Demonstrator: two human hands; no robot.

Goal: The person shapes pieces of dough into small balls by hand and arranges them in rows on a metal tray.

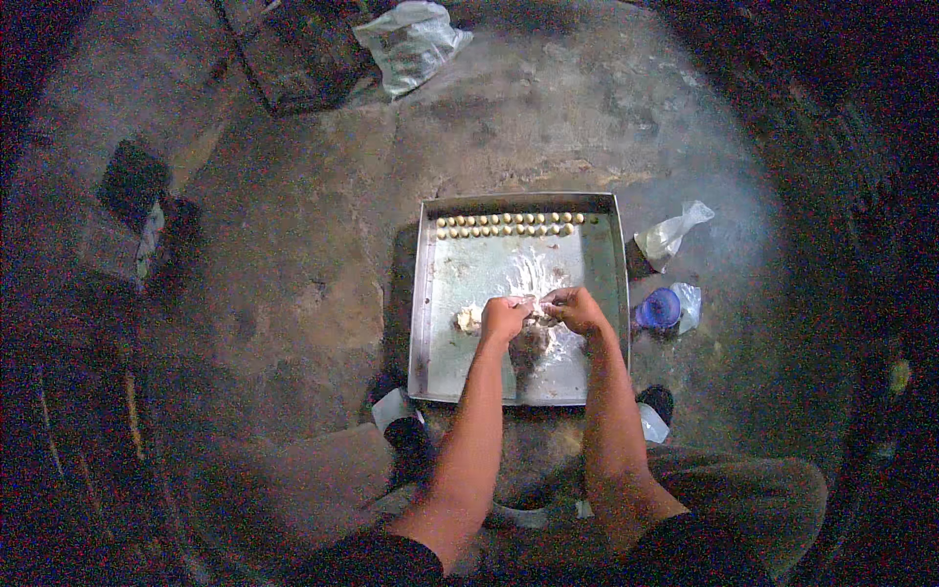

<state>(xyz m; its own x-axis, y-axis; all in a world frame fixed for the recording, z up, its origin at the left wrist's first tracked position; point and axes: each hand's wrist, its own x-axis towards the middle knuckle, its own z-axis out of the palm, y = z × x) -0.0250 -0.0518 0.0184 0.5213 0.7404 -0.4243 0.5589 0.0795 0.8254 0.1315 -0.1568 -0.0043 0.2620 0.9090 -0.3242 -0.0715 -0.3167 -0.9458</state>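
A square metal tray point(469, 367) lies on the floor between my feet. Along its far side run two rows of small pale dough balls point(504, 231). White flour point(531, 269) is smeared over the tray's middle. Over that patch, my left hand point(505, 318) and my right hand point(577, 309) come close together with fingers pinched. A whitish bit, likely dough, shows between the fingertips, too small to make out well. Left of my left hand rests a larger pale lump of dough point(469, 319).
Right of the tray stand a clear plastic bag with pale contents point(665, 240) and a purple round container point(658, 308) beside another plastic bag point(690, 305). A white sack point(413, 47) lies at the far side, next to a dark framed object point(303, 59). Dark boxes point(132, 210) sit at the left.
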